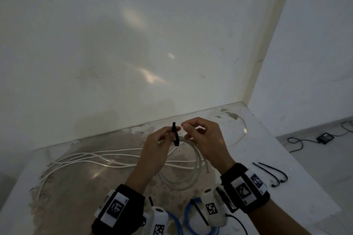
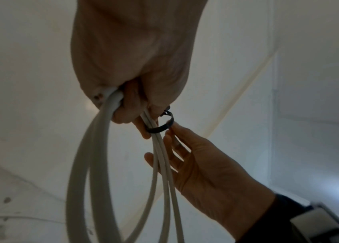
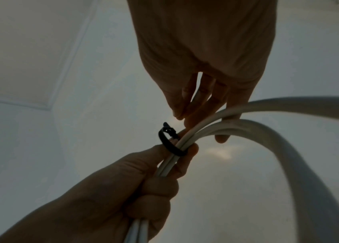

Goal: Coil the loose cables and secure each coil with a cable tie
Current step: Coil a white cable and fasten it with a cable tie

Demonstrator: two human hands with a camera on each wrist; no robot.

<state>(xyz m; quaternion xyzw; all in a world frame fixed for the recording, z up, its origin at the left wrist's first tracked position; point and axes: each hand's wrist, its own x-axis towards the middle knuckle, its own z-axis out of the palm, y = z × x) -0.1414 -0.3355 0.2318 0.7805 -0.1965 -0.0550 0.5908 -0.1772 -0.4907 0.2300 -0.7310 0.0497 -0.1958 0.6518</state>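
My left hand (image 1: 158, 145) (image 2: 133, 65) (image 3: 123, 189) grips a white cable coil (image 1: 198, 158) (image 2: 80, 164) (image 3: 289, 104) and holds it up above the table. Its thumb and forefinger pinch the strands where a black cable tie (image 1: 175, 136) (image 2: 156, 130) (image 3: 167, 146) loops loosely around them, tail pointing up. My right hand (image 1: 204, 139) (image 2: 201, 164) (image 3: 206, 57) sits just right of the tie. Its fingers lie against the coil's strands and one fingertip reaches the tie's loop, without gripping anything. The rest of the white cable (image 1: 86, 156) trails loose over the table to the left.
Two spare black cable ties (image 1: 271, 174) lie on the white table (image 1: 257, 139) to my right. A blue coil (image 1: 188, 217) bound with a black tie lies at the near edge under my wrists. A wall stands close behind. A black adapter (image 1: 325, 136) lies on the floor, right.
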